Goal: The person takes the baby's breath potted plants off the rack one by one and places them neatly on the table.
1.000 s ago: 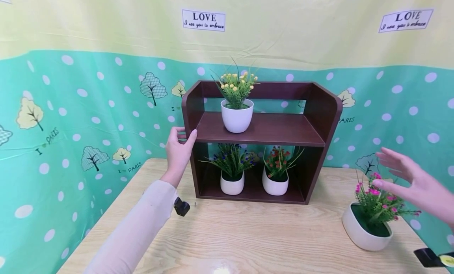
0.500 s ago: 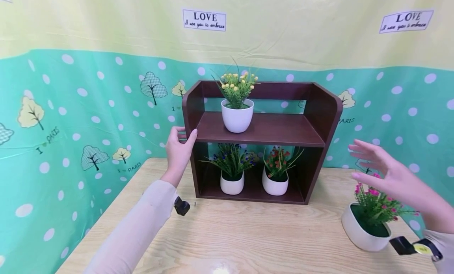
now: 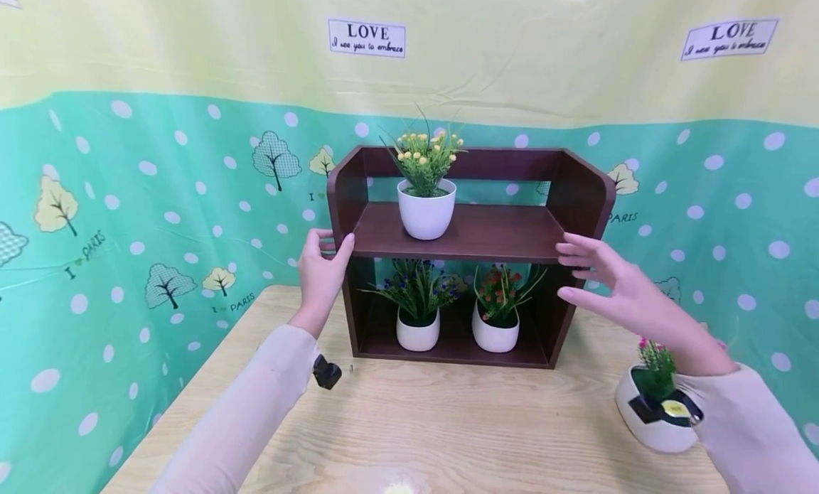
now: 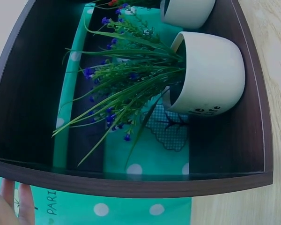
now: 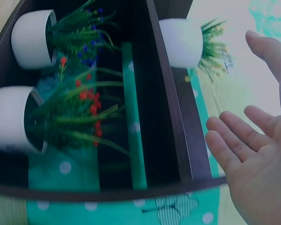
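Even, bright light is spread over the head view; a white glare spot is reflected by the tabletop [image 3: 461, 409] at the bottom border, and soft shadows are cast on it. The shelf [image 3: 499, 231] is left dim in its lower compartment. In the wrist views its edges are bowed; in the right one, the red flowers [image 5: 93, 108] are blurred and the upper right is washed out.

The wooden table [image 3: 409, 423] (pale and grained) is carrying a dark brown shelf [image 3: 505, 227] and a white flowerpot [image 3: 654, 433].
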Tool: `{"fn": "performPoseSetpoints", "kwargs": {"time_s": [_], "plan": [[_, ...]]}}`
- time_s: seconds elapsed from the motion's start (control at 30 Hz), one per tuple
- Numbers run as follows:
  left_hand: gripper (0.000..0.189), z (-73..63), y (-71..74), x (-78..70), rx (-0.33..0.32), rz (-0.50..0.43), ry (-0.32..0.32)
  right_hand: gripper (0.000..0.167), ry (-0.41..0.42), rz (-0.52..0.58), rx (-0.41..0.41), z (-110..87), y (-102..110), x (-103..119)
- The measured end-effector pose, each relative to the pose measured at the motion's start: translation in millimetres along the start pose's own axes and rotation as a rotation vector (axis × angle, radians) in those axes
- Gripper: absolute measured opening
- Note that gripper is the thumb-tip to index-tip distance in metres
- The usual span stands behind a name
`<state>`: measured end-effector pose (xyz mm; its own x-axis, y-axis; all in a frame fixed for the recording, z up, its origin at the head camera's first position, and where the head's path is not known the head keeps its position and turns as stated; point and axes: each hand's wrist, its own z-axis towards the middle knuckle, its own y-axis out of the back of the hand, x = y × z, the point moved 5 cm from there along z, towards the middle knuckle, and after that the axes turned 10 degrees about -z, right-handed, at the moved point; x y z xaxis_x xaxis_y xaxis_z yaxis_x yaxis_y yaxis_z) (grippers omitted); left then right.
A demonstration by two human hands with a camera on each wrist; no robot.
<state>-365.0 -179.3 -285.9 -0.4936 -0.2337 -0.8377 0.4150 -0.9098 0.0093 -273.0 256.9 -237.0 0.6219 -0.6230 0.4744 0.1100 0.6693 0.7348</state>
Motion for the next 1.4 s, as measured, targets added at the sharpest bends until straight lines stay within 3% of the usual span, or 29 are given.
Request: {"fn": "performPoseSetpoints", "kwargs": {"time_s": [0.3,0.53,0.73,1.4], "plan": [[0.045,-0.8,-0.2,-0.3,0.004,-0.004,0.008,0.074,-0.034,0.047,0.001,39.7,-26.8,9.8],[0.045,-1.4,-1.1,-1.7,0.011,-0.004,0.004,0.078,-0.003,0.046,-0.036,70.5,-43.1,20.3],[0.044,-1.3,-0.6,-2.0,0.013,-0.016,0.0,0.084,-0.036,0.067,-0.051,94.3,-54.2,28.4],[0.046,-1.0,-0.6,-0.4,0.014,-0.008,0.004,0.102,-0.154,0.146,-0.043,147.6,-89.4,37.7]]}}
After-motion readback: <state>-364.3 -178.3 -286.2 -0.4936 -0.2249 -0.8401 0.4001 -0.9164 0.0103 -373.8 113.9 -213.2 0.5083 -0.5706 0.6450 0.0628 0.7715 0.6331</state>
